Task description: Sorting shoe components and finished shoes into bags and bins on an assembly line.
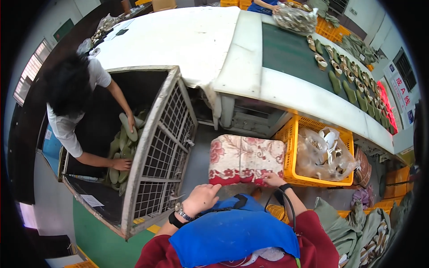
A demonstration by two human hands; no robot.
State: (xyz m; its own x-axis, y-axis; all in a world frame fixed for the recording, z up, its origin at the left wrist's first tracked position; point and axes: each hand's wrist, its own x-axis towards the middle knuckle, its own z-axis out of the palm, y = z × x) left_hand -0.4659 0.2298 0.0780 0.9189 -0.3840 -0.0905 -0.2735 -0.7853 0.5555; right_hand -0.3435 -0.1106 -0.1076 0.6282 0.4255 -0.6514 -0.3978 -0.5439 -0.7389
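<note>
A padded seat in a floral cover (247,156), cream with red blossoms and a red front border, stands in front of me. My left hand (203,199) is at its front left corner, fingers bent against the red edge and partly hidden. At the front right edge, my right hand (273,180) is closed on the cover's border, thumb and fingers together. Both wrists carry dark bands, and the left also a metal watch. What the seat rests on is hidden. Right beside it is a yellow crate (292,154) holding a clear plastic bag (317,154) of light-coloured pieces.
On the left, a co-worker (73,98) leans into a mesh-sided cage cart (163,138), both hands on green shoe lasts (123,149). A green conveyor belt (286,56) carries rows of shoes and lasts. Green sacks (333,219) lie at lower right. A white-covered table (178,40) stands ahead.
</note>
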